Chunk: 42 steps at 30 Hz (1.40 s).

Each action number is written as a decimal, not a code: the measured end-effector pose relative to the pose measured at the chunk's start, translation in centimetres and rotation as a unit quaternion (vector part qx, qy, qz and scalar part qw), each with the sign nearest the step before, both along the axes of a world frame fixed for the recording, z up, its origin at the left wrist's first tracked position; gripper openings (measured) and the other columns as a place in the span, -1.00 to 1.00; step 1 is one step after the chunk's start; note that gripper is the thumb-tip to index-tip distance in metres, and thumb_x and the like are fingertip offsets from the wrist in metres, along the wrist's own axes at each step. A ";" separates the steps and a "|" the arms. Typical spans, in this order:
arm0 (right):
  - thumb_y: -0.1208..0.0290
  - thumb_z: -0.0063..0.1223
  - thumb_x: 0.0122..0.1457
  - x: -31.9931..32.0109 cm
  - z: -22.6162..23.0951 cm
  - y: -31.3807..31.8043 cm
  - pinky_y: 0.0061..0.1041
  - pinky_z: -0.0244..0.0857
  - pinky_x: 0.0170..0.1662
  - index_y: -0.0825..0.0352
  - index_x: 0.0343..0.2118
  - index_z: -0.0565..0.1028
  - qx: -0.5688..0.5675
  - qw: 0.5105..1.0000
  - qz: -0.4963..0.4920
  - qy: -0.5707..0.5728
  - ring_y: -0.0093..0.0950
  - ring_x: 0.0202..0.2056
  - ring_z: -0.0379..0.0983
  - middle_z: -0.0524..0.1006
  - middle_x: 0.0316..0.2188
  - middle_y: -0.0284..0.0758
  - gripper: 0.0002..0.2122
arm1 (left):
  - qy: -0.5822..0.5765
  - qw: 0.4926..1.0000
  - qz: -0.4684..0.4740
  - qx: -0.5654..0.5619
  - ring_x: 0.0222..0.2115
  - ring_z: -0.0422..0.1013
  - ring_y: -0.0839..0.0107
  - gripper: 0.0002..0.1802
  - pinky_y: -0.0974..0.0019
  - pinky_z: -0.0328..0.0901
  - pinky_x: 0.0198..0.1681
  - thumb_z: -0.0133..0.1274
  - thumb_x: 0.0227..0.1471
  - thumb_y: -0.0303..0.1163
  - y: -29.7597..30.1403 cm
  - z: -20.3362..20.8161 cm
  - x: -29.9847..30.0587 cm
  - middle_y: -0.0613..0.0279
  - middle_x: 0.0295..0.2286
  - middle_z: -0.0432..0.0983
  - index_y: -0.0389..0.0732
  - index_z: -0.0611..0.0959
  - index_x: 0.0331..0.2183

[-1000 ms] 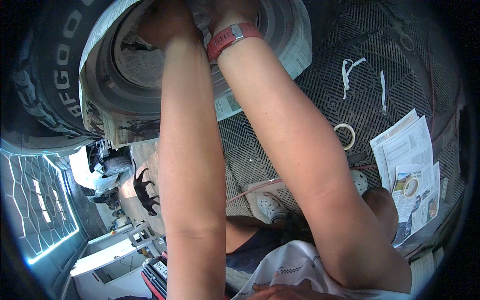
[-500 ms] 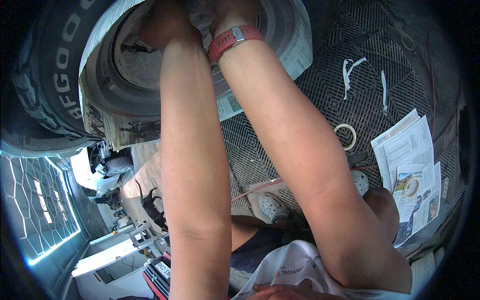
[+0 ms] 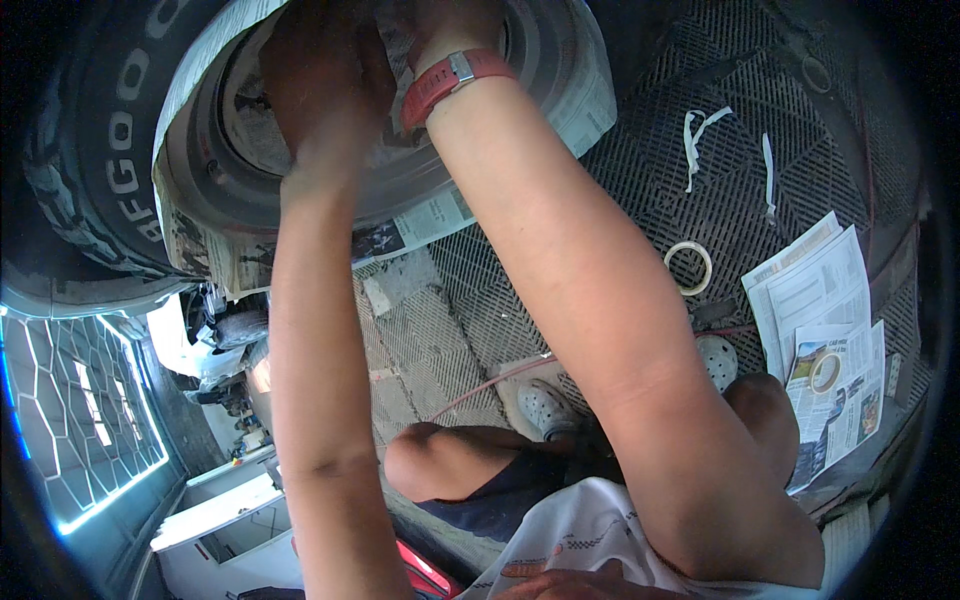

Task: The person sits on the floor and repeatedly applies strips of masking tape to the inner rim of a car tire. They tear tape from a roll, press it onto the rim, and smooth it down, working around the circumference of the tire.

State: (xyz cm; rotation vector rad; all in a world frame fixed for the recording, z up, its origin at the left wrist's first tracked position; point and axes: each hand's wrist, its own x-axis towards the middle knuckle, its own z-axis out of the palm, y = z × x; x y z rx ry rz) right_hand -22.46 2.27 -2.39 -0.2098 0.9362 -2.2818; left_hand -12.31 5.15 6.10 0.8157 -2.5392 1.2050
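Note:
A grey wheel rim [image 3: 245,190] stands at the top of the head view, inside a black tyre [image 3: 125,130] with raised white lettering. Newspaper sheets [image 3: 435,217] are tucked around the rim, covering part of the tyre. My left hand [image 3: 325,85] reaches into the rim's face, dark and partly smeared by motion, so its fingers are hard to make out. Beside it, my right hand [image 3: 455,28] is at the rim too, above a red-strapped wristwatch [image 3: 455,83]. The top edge cuts off its fingers, and whatever it touches is hidden.
On the black grid floor mat to the right lie a tape roll [image 3: 688,268], torn white strips [image 3: 700,140] and a newspaper stack [image 3: 810,290] bearing another tape roll [image 3: 825,373]. A thin red hose [image 3: 490,380] crosses the floor near my grey clog [image 3: 545,408].
My left hand has come down and slightly left across the rim, its forearm swinging left and uncovering floor and my knee. The right arm has shifted only slightly left.

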 end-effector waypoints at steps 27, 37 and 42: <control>0.29 0.32 0.14 -0.5 2.0 2.8 -0.45 0.38 -0.34 0.38 -0.25 0.64 0.000 0.957 0.141 -0.252 -0.46 -0.42 0.52 0.62 -0.39 -0.32 -0.75 | 0.164 0.983 -0.053 0.067 0.09 0.48 -0.04 -0.49 -0.04 0.31 0.20 0.11 0.23 -0.06 -2.0 0.5 5.0 -0.08 0.05 0.57 -0.17 0.65 0.08; 0.46 0.28 0.12 -1.3 1.3 2.4 -0.48 0.34 -0.41 0.34 -0.30 0.61 -0.022 0.962 0.140 -0.235 -0.46 -0.51 0.47 0.59 -0.46 -0.35 -0.88 | 0.588 0.746 0.050 0.309 -0.45 0.58 0.30 -0.70 0.25 0.44 -0.31 0.21 0.03 -0.31 0.9 0.9 -4.2 0.12 -0.47 0.69 -0.38 0.78 -0.34; 0.43 0.23 0.16 -0.7 1.7 2.6 -0.45 0.34 -0.39 0.36 -0.25 0.61 -0.027 0.961 0.134 -0.240 -0.46 -0.50 0.46 0.60 -0.43 -0.33 -0.86 | 0.255 0.965 0.065 0.012 -0.05 0.60 -0.01 -0.43 0.07 0.42 0.06 0.16 0.15 0.02 -5.3 -0.3 0.1 -0.13 -0.11 0.68 -0.34 0.73 -0.12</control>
